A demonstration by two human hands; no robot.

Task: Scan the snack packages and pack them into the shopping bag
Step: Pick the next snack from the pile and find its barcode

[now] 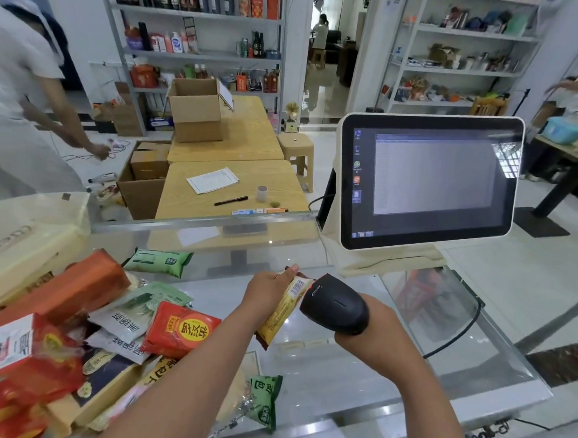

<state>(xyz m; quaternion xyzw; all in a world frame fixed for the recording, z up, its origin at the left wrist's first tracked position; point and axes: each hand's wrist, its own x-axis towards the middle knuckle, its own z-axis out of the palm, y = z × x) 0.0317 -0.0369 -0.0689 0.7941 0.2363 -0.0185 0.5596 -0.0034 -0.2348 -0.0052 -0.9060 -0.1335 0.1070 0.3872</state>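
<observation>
Over the glass surface (323, 379), the left hand (268, 292) grips a yellow snack package (285, 313), barcode up. The right hand (380, 332) clasps the black barcode scanner (335, 303), its head touching the package. Left lies a snack pile (117, 324); beyond, the shopping bag (25, 237) and monitor (428, 182).

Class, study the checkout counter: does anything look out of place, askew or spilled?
Nothing is spilled or damaged. The unscanned snack packets lie in a jumbled, overlapping heap at the counter's left. The left hand holds a yellow packet tilted against the black handheld scanner, gripped by the right hand.
</observation>
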